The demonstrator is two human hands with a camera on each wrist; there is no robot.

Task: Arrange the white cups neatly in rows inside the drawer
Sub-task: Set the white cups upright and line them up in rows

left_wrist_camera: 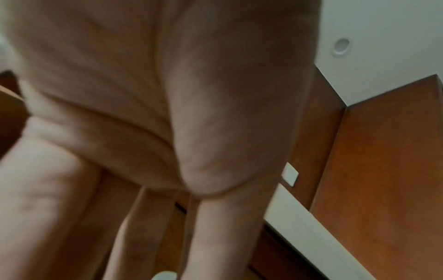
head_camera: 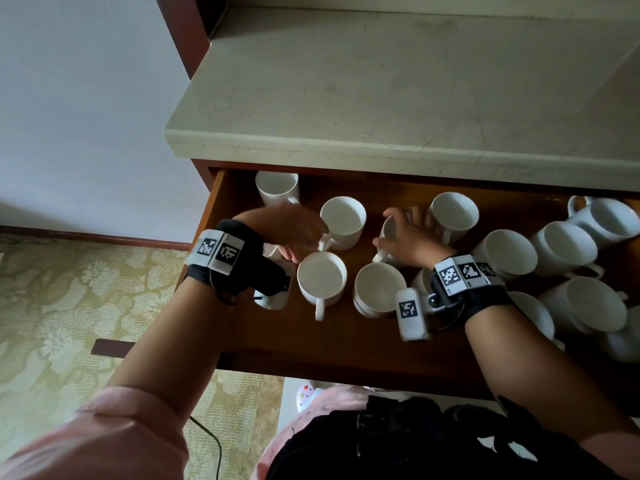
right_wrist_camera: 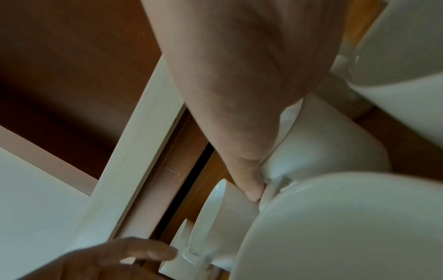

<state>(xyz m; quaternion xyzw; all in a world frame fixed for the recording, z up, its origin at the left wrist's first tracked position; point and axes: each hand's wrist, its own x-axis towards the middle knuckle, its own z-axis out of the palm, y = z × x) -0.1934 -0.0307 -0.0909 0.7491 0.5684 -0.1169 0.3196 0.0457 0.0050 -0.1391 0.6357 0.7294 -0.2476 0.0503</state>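
The wooden drawer [head_camera: 216,209] is pulled open, and several white cups stand loosely in it. My right hand [head_camera: 398,228] grips one white cup [head_camera: 390,233] near the middle, fingers over its top and thumb on its side. The right wrist view shows that thumb pressed against the held cup [right_wrist_camera: 323,149]. My left hand [head_camera: 304,244] reaches in from the left. Its straight fingers [left_wrist_camera: 210,227] touch the handle [right_wrist_camera: 189,253] of another white cup [head_camera: 343,218]. Two more cups [head_camera: 322,277] [head_camera: 379,289] stand in front of the hands.
A pale stone countertop [head_camera: 381,81] overhangs the back of the drawer. One cup [head_camera: 277,187] stands in the back left corner. Several cups [head_camera: 504,252] crowd the right part, some leaning. A patterned carpet [head_camera: 69,289] lies to the left.
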